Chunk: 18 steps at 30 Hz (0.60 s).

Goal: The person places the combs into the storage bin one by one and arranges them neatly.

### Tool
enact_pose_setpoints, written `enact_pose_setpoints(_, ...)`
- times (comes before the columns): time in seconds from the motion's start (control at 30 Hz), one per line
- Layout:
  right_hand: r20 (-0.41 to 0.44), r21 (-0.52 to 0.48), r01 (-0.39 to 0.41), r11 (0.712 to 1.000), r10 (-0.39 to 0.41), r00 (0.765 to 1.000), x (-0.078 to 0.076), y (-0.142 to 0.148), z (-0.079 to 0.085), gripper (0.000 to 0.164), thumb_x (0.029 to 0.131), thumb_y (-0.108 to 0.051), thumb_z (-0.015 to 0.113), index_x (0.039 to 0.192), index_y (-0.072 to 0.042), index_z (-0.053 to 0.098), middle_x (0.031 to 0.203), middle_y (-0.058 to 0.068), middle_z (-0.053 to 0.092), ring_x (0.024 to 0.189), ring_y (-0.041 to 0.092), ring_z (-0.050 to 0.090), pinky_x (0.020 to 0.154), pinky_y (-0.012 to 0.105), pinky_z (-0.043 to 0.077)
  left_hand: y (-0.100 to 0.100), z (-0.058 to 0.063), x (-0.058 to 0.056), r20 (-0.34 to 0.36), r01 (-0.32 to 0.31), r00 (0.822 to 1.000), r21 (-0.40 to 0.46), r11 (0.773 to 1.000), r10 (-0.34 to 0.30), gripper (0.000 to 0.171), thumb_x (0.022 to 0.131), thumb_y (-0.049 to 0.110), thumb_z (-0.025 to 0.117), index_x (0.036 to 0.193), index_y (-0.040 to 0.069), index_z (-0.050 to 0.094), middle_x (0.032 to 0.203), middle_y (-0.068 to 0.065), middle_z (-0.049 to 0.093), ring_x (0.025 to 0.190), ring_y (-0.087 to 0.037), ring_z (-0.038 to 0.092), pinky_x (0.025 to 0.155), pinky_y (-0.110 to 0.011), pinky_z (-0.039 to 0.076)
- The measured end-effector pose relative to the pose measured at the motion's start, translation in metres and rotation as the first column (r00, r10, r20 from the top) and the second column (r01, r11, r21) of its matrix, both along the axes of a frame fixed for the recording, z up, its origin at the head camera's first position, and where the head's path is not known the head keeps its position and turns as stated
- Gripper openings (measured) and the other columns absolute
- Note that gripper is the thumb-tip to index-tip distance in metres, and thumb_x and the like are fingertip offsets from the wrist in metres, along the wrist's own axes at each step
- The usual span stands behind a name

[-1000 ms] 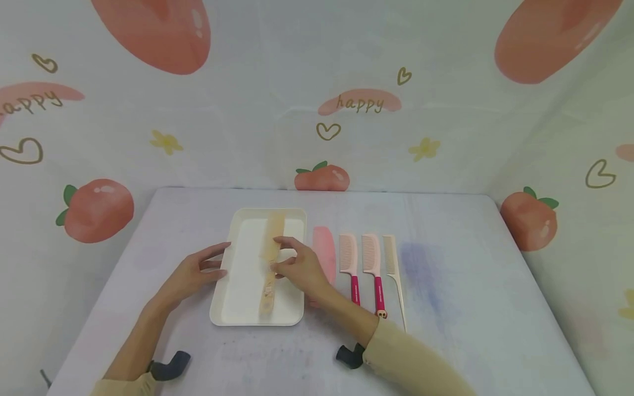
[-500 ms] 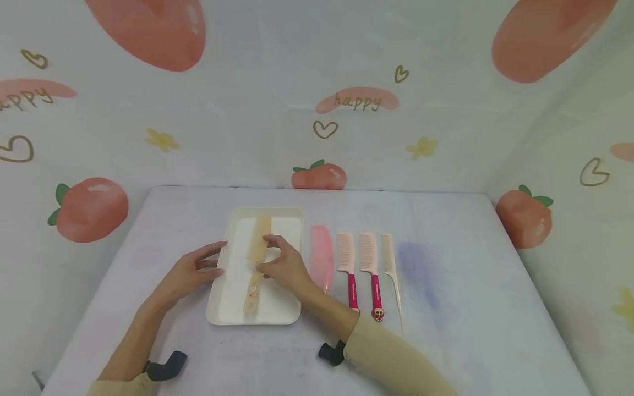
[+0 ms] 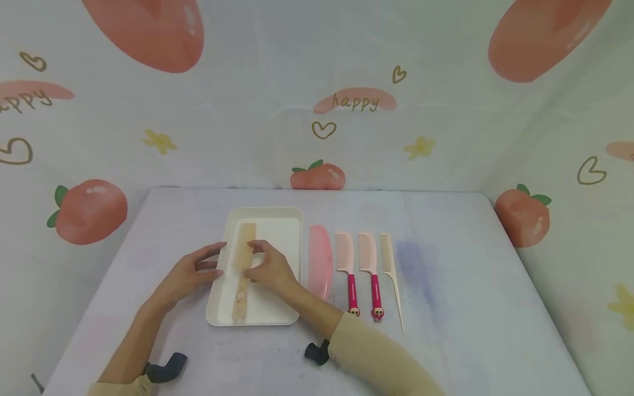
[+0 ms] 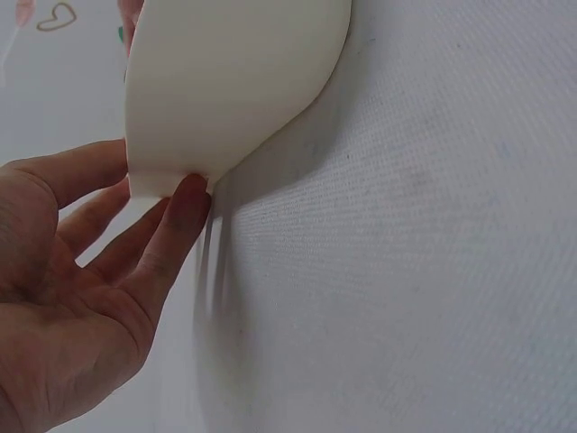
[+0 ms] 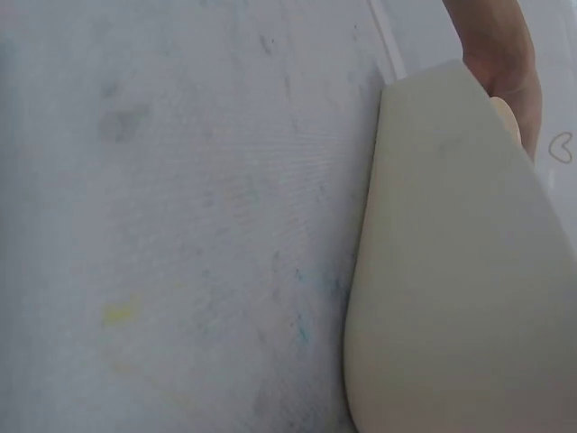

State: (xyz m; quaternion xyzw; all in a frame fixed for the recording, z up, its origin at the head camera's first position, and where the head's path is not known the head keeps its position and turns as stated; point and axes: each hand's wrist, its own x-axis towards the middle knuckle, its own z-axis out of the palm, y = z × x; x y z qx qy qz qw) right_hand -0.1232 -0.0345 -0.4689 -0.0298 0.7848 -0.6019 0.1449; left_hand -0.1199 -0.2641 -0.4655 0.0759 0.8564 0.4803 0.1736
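Note:
In the head view a pale beige comb [image 3: 242,256] with a printed handle lies lengthwise in the left half of a cream rectangular tray [image 3: 277,231]. My right hand [image 3: 271,269] pinches it near its middle between thumb and index finger, reaching in over the tray's right side. Extended fingers of my left hand [image 3: 193,275] touch the tray's left wall. The left wrist view has that thumb [image 4: 185,203] against the wall's lower edge, the other fingers higher up. From the right wrist, the tray's outer wall [image 5: 460,244] hides most of the comb; its handle end [image 5: 507,117] peeks above the rim.
Right of the tray stands a row on the table [image 3: 455,286]: a wide pink comb [image 3: 319,258], two pale pink combs [image 3: 345,253] with magenta handles, and a thin cream tail comb [image 3: 390,264]. Fruit-printed cloth [image 3: 238,137] rises behind the table.
My right hand has moved left across the tray with the beige comb, from its right half to its left. The left hand stays at the tray's left wall.

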Motion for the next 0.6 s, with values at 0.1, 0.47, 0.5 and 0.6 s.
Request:
enact_pose_setpoints(0.1,-0.006,0.061,0.001,0.998,-0.001,1.000,-0.0025,-0.0005,-0.0020,0.062,0.076,-0.005,0.082,0.133,-0.017,0.058,0.125,0.003,0.063,0.062,0.007,0.064,0.061,0.023,0.052,0.0007,-0.0002,-0.0005,0.000,0.001,1.000,0.010,1.000,-0.001,0.066,0.094,0.019,0.070,0.153,0.013,0.039,0.154,-0.022,0.038,0.127,-0.045,0.052,0.093,-0.050,0.052)
enact_pose_setpoints(0.47,-0.006,0.190,-0.072,0.979,0.074,0.997,-0.0080,-0.0065,-0.0056,0.059,0.074,-0.008,0.083,0.128,-0.016,0.061,0.110,0.000,0.070,0.075,0.006,0.062,0.069,0.021,0.048,0.0016,-0.0020,0.0010,-0.002,-0.012,1.000,-0.034,0.999,0.012,0.064,0.095,0.022,0.068,0.152,0.014,0.040,0.153,-0.022,0.039,0.127,-0.045,0.052,0.094,-0.049,0.051)
enact_pose_setpoints(0.5,-0.013,0.193,-0.072,0.978,0.076,0.997,-0.0087,-0.0072,-0.0058,0.059,0.073,-0.008,0.083,0.128,-0.016,0.060,0.109,0.000,0.070,0.075,0.006,0.062,0.069,0.021,0.048,0.0011,-0.0021,0.0012,-0.006,-0.006,1.000,-0.033,0.999,0.006,0.064,0.095,0.022,0.068,0.152,0.014,0.040,0.153,-0.022,0.039,0.127,-0.045,0.052,0.094,-0.050,0.051)
enact_pose_setpoints(0.6,-0.059,0.233,-0.083,0.969,0.099,0.993,-0.0104,-0.0092,-0.0075,0.060,0.073,-0.008,0.084,0.127,-0.014,0.060,0.103,-0.001,0.070,0.075,0.006,0.059,0.068,0.020,0.047,-0.0001,-0.0017,0.0021,-0.004,-0.006,1.000,-0.012,1.000,0.006,0.064,0.095,0.022,0.068,0.152,0.014,0.040,0.153,-0.022,0.039,0.127,-0.045,0.052,0.093,-0.048,0.052)
